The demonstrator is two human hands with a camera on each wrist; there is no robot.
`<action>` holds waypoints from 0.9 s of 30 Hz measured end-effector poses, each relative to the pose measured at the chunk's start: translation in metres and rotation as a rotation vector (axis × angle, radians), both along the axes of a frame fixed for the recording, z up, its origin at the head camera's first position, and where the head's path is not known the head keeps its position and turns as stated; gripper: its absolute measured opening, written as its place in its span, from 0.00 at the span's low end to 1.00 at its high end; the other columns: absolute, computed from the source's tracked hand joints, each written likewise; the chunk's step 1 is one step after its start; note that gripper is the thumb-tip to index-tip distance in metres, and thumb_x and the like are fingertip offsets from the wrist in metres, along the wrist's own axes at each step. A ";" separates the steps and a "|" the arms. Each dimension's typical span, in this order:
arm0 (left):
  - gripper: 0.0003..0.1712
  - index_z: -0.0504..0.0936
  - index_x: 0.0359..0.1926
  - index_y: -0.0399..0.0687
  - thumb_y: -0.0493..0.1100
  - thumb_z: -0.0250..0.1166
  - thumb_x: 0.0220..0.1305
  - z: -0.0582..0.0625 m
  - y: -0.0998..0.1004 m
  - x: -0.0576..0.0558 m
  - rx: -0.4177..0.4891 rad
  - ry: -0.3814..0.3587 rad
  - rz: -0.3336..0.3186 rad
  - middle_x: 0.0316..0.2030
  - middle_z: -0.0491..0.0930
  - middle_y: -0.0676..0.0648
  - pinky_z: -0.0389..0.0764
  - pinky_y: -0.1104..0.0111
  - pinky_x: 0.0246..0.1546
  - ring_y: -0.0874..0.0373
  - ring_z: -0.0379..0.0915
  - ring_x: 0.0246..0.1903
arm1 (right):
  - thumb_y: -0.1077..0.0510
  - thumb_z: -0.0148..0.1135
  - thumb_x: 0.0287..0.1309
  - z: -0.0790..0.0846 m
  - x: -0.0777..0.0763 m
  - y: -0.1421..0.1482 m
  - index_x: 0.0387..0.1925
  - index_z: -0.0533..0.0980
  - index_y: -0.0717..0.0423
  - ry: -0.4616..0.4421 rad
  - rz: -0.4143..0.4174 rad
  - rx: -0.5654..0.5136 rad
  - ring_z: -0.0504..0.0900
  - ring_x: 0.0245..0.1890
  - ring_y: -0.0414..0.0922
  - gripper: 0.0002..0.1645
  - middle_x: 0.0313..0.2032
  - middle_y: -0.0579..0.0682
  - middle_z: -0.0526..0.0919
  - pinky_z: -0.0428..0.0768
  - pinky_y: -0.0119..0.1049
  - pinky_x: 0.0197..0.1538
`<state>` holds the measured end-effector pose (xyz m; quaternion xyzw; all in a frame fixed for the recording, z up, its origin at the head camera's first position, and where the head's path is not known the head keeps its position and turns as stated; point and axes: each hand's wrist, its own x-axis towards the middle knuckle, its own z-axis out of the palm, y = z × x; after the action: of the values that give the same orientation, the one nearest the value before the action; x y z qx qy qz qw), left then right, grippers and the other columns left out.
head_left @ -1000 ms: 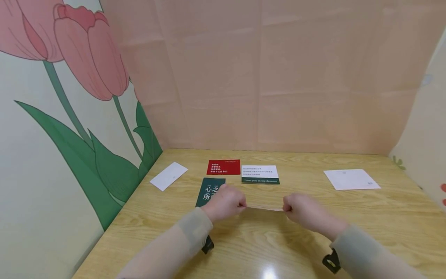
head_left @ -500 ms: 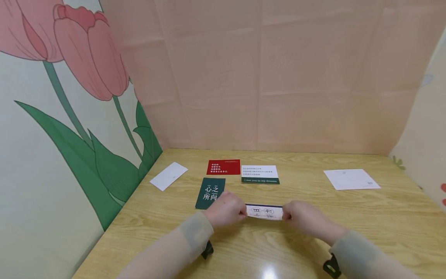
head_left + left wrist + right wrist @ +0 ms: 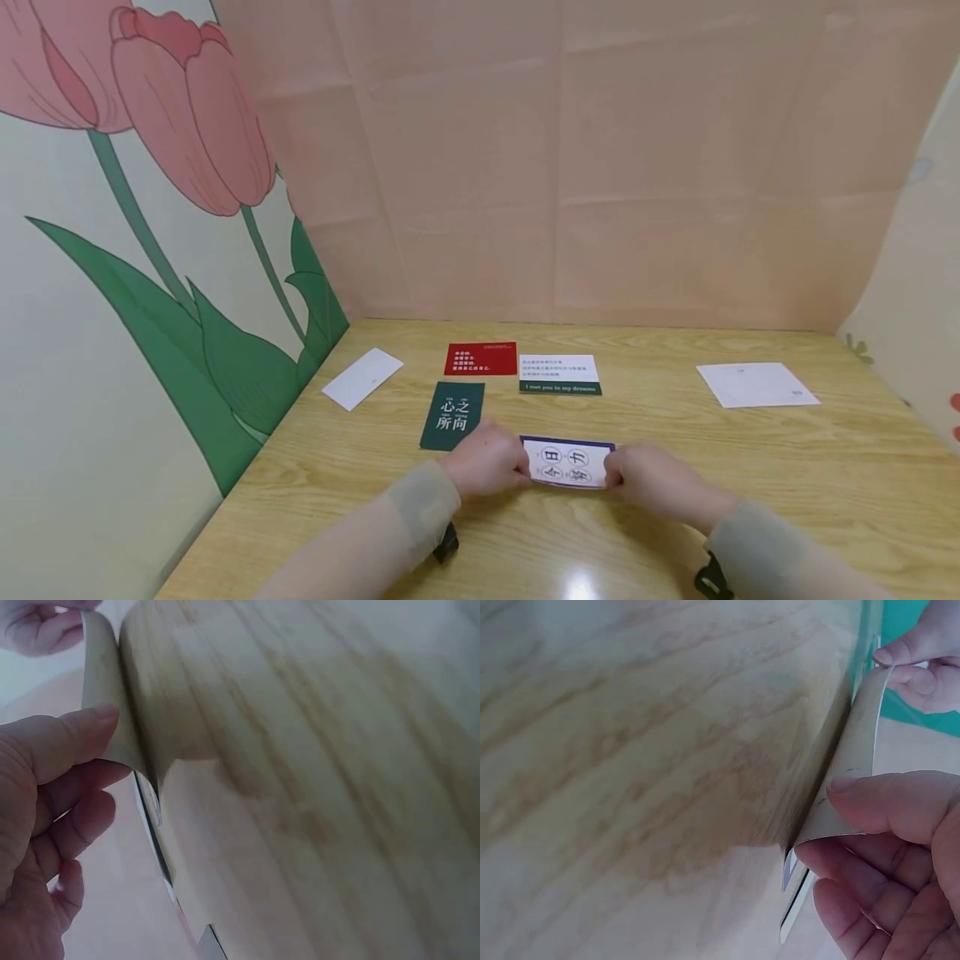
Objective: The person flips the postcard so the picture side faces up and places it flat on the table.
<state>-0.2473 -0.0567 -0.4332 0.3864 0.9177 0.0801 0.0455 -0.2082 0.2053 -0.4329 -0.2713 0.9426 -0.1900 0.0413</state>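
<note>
A white card with a purple border and circled characters point(image 3: 567, 464) is stretched between both hands at the near middle of the table. My left hand point(image 3: 486, 460) pinches its left end, thumb on one face and index finger on the other, as the left wrist view shows. On the opposite end, my right hand point(image 3: 667, 482) pinches in the same way. The card point(image 3: 847, 765) bows in a curve in the wrist views, close over the wood surface. Just beyond my left hand lies a dark green card point(image 3: 452, 415), its near corner close to that hand.
Farther back on the wooden table point(image 3: 645, 342) lie a red card point(image 3: 481, 359) and a white-and-green card point(image 3: 560, 374). A white envelope-like rectangle point(image 3: 363, 379) is at left, another white rectangle point(image 3: 756, 385) at right. A pink cloth point(image 3: 562, 167) hangs behind.
The card, seen edge-on a second ago, has tipped so its printed face shows to the head camera. Both hands have come down slightly. The other cards have not moved.
</note>
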 end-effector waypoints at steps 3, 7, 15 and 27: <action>0.05 0.89 0.36 0.67 0.53 0.70 0.58 -0.002 0.000 0.001 -0.014 -0.027 0.003 0.24 0.78 0.70 0.67 0.69 0.51 0.74 0.69 0.29 | 0.66 0.67 0.50 -0.002 0.000 0.000 0.19 0.77 0.44 0.011 0.021 0.010 0.69 0.22 0.35 0.14 0.21 0.35 0.73 0.70 0.32 0.28; 0.06 0.89 0.37 0.67 0.54 0.70 0.57 -0.003 -0.001 0.002 -0.033 -0.056 0.010 0.25 0.78 0.71 0.66 0.69 0.50 0.74 0.69 0.30 | 0.66 0.67 0.49 -0.003 0.000 -0.001 0.19 0.77 0.43 0.003 0.011 0.044 0.68 0.22 0.34 0.14 0.21 0.34 0.72 0.70 0.32 0.28; 0.06 0.89 0.38 0.63 0.50 0.69 0.59 -0.007 0.001 0.004 -0.062 -0.080 -0.018 0.34 0.80 0.66 0.72 0.74 0.48 0.71 0.72 0.35 | 0.65 0.70 0.47 -0.005 0.003 0.001 0.22 0.83 0.46 0.033 0.032 0.045 0.69 0.24 0.32 0.10 0.24 0.34 0.76 0.75 0.34 0.31; 0.10 0.87 0.44 0.64 0.49 0.68 0.61 -0.007 0.002 0.007 -0.073 -0.126 -0.010 0.43 0.82 0.64 0.74 0.73 0.50 0.71 0.75 0.43 | 0.63 0.70 0.50 -0.003 0.006 -0.002 0.26 0.85 0.47 0.037 0.040 0.104 0.69 0.26 0.33 0.06 0.27 0.34 0.76 0.77 0.36 0.34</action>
<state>-0.2404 -0.0550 -0.4399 0.3830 0.9135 0.0707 0.1174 -0.2018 0.2031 -0.4361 -0.2909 0.9463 -0.1350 0.0415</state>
